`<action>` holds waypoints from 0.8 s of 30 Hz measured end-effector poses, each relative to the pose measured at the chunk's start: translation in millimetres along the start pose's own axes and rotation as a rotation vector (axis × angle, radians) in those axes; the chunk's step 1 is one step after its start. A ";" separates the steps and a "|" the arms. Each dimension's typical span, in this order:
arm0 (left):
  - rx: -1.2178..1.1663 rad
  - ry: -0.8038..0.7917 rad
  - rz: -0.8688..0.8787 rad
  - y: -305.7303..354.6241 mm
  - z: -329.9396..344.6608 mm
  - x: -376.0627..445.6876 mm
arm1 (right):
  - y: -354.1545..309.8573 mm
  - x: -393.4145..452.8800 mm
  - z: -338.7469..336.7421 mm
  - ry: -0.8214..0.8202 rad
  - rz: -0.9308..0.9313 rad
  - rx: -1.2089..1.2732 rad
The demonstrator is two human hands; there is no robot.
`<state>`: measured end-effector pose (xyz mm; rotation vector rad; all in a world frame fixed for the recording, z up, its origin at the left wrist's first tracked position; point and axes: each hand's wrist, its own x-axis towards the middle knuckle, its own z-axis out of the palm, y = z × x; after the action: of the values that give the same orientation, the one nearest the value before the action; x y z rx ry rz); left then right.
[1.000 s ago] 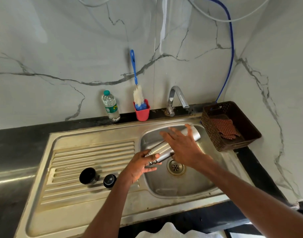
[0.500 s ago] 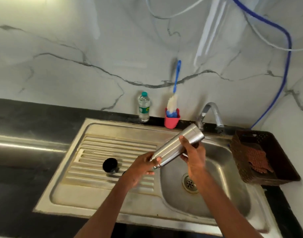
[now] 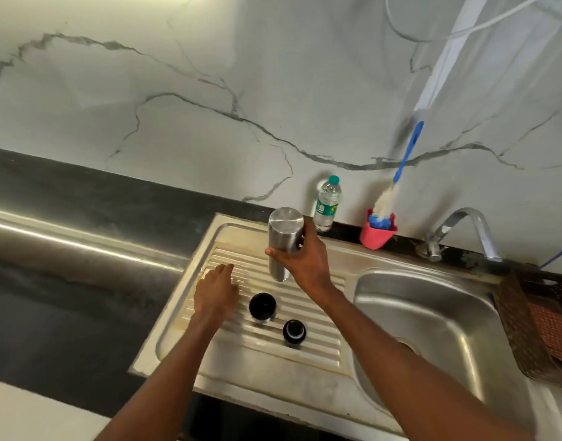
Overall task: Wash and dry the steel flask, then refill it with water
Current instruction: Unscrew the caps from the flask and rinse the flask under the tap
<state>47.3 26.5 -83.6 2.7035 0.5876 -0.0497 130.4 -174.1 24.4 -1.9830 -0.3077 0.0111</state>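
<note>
Nearest on the ribbed draining board (image 3: 305, 348) sit two small dark pieces, a black stopper (image 3: 294, 331) and, just behind it, a black cup-like cap (image 3: 262, 306) with its open mouth up; whether anything lies inside the cap cannot be told, and both look like parts taken off the flask. Beside the cap the left hand (image 3: 216, 289) hovers low over the ribs with fingers straight and loose, holding nothing. A little farther back the right hand (image 3: 300, 259) grips the steel flask (image 3: 284, 241) round its middle, fingers and thumb wrapped on the body, and holds it upside down over the draining board, flat base to the camera and mouth downward, near or on the ribs, though contact is unclear. This reads as the draining stage between washing and drying: the flask seems set to be stood mouth-down to shed water, so the next move calls for a steady release on the ridged surface, where a tall narrow body could tip, and then a cloth. To the right the sink bowl (image 3: 438, 300) shows no standing water, and the brown basket (image 3: 521, 332) at its edge holds a reddish checked cloth (image 3: 551, 332). At the back wall a small plastic water bottle (image 3: 327, 203) stands capped, seemingly with water in it, and a red cup (image 3: 377, 235) holds a blue-handled bottle brush (image 3: 397, 183), with the tap (image 3: 464, 229) not running beyond it
</note>
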 end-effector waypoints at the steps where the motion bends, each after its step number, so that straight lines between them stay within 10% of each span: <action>1: 0.022 -0.039 0.025 -2.1 3.6 0.7 | 2.0 1.8 6.8 -0.017 0.000 -0.026; 20: -0.001 -0.152 -0.009 3.2 9.2 -9.5 | 26.2 -5.1 31.3 -0.065 0.065 -0.037; 24: -0.140 0.102 -0.023 12.1 -6.1 -19.4 | 39.8 -7.6 14.4 -0.098 0.080 -0.029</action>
<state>34.3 10.8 -71.5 2.5755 0.6278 0.1197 129.3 -178.4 -18.4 -2.0259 -0.2933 0.1557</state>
